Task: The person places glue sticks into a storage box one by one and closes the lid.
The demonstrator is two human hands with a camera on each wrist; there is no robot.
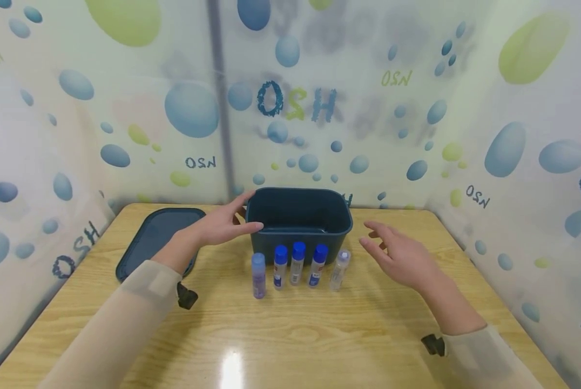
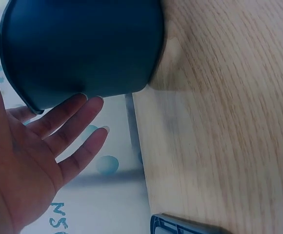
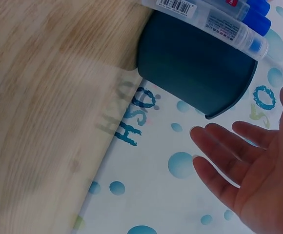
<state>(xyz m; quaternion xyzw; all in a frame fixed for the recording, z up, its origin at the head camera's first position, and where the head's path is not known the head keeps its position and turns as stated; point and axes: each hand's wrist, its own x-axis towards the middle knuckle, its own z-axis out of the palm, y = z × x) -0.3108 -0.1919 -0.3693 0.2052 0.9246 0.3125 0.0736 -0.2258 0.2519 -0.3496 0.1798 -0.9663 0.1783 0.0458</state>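
Bin (image 1: 300, 209) on table (image 1: 300, 340), just behind five upright bottles (image 1: 297, 268). Left hand (image 1: 220, 224): fingers spread at bin's left end; right hand (image 1: 401, 257): fingers apart, empty, beside bin. Bin pulled nearer could topple bottles.

Bin (image 1: 300, 208): dark blue, open-topped, rounded corners, upright on table (image 1: 290, 340), inner floor showing. Left hand (image 1: 217, 222) spread at its left end, thumb over rim. Five slim bottles (image 1: 297, 266) upright in row just before bin's front wall. Leftmost: purple-tinted, light blue cap, nearest wearer. Middle three: clear, deep blue caps, labelled. Rightmost: clear, clear cap, barcode label. Right hand (image 1: 401, 254) near bin's right end, apart from it, fingers loosely bent.
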